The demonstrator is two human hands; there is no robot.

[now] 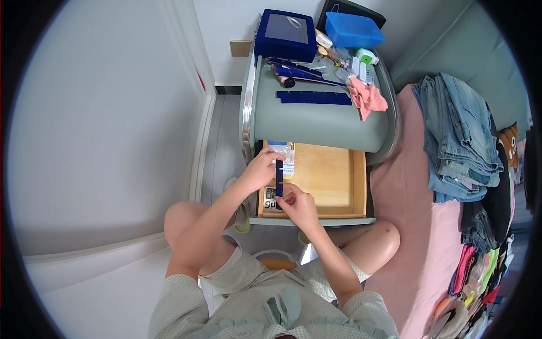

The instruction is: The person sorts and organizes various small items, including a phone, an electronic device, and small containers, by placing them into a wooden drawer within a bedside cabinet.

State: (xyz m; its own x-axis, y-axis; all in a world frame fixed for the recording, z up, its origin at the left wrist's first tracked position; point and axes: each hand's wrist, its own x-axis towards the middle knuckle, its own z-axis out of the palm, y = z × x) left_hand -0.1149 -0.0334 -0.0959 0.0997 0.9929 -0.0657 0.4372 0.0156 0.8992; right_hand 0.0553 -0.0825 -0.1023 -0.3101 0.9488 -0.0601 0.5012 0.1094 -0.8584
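Dark blue and narrow, a divider strip [279, 183] is being held upright-looking in the picture, its long axis running from the near edge of the open wooden drawer [333, 178] toward the drawer's back, over the left part of that drawer. The strip's far end is being pinched by the left hand [261, 169], whose fingers are closed narrowly on it from the left side; the near end is being gripped by the right hand [299, 204], closed on it from the right and slightly nearer the body. Both hands are thus touching the strip, one at each end, with neither clearly nearer than the other. Just beneath and beside the strip, a small clear packet with blue print [284, 155] is lying in the drawer's left rear corner, and a printed card is partly hidden under the hands; the rest of the drawer floor is showing bare wood. On the grey-green desk [316, 121] above, a row of similar blue strips [314, 97] is lying crosswise, well apart, beside a pink cloth [368, 97] and a blue box [285, 34].
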